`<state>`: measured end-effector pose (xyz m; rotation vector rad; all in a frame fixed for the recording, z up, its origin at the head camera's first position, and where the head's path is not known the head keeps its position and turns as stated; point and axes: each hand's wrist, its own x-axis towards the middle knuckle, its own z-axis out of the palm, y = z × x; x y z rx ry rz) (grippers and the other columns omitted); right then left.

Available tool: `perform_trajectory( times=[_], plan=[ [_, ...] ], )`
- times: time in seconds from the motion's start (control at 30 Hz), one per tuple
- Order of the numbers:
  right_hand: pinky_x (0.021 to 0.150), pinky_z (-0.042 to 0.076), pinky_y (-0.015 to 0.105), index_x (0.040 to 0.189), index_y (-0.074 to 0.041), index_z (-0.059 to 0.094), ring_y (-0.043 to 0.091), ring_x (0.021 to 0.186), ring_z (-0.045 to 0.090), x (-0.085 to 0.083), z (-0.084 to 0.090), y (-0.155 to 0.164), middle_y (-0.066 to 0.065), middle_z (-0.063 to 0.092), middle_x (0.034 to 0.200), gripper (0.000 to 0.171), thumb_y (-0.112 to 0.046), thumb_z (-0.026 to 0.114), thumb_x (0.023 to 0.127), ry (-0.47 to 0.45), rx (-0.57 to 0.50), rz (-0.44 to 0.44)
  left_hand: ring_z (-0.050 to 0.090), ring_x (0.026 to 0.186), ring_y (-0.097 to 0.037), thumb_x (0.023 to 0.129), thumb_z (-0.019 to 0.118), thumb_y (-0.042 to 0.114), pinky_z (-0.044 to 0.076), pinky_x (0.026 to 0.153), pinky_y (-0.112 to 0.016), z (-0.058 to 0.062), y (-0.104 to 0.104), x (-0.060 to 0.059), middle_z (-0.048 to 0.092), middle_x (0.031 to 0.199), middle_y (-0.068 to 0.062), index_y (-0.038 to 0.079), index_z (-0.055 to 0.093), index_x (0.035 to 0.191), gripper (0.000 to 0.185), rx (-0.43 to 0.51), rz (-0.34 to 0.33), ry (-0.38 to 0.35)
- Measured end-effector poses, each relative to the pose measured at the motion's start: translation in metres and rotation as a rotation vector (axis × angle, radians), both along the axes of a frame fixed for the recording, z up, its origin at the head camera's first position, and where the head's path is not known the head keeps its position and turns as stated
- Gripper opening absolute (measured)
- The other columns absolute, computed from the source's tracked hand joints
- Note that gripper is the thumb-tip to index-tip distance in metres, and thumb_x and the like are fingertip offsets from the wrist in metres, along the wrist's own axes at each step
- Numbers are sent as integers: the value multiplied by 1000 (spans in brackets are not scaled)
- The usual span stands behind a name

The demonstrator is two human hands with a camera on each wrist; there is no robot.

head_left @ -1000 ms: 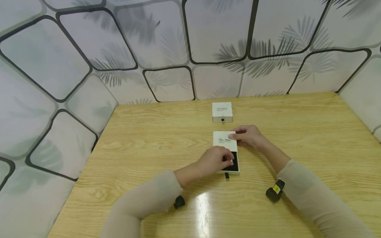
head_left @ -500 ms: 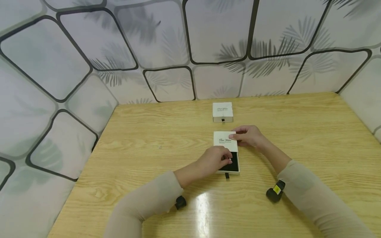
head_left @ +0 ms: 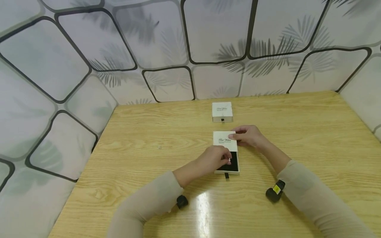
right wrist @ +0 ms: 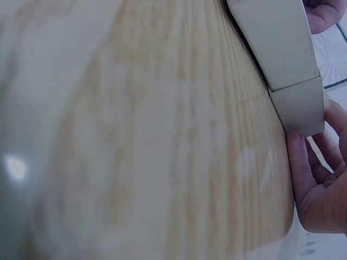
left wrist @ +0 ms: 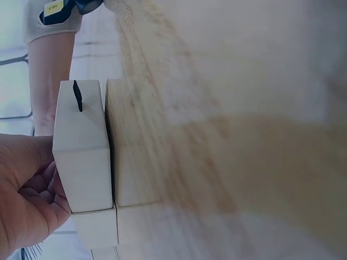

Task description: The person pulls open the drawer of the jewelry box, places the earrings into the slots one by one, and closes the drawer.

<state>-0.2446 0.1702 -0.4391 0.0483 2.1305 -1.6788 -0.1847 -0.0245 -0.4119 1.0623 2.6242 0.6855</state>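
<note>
A white drawer-style gift box (head_left: 224, 138) with "Best Wishes" lettering lies in mid-table, its black-lined drawer (head_left: 234, 164) pulled out toward me. Over that drawer, my left hand (head_left: 212, 159) pinches a tiny silvery piece (head_left: 229, 160) between thumb and fingertips; its kind is too small to make out. With the thumb on top and fingers at the side and back, my right hand (head_left: 249, 136) grips the box's sleeve. In the left wrist view the drawer front (left wrist: 81, 114) shows a black pull tab, and the left hand's fingertips are hidden behind the box.
Behind the gift box stands a second white box (head_left: 222, 111), shut, with similar lettering. A tiny shiny bit (head_left: 159, 147) lies on the wooden table (head_left: 143, 132) to the left. A patterned cloth backdrop (head_left: 166, 33) rises along the table's back and sides.
My left hand has shifted very slightly left over the drawer, the silvery piece still pinched in its fingers. The right hand and both boxes stay in place.
</note>
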Motion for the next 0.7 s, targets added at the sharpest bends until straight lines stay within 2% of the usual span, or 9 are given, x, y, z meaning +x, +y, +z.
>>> perform_trajectory(
  times=[0.2,0.37,0.53,0.7],
  plan=[
    [75,57,26,126,5,53,7,79,62,0,1,-1,3,56,99,54,-23,73,85,-5,7,-17,64,78,-2,88,68,16,47,69,-9,-1,3,2,71,86,2,7,70,96,12,-23,11,34],
    [76,57,27,126,6,53,7,80,63,0,1,0,2,57,97,54,-22,73,85,-5,-5,-16,62,74,-1,87,68,19,46,65,-10,-2,7,4,70,82,3,8,70,93,12,-39,63,48],
    [75,57,26,126,6,53,7,79,62,0,-1,0,1,57,95,55,-23,73,84,2,-7,-7,60,69,1,86,71,20,45,62,-10,-1,9,5,69,79,4,9,70,90,12,-62,112,39],
    [74,57,26,125,6,54,7,77,62,0,-2,-1,0,58,92,54,-22,73,84,6,-15,-17,59,69,0,86,71,17,45,61,-9,2,10,4,69,80,3,7,70,91,12,-62,107,3]
  ],
)
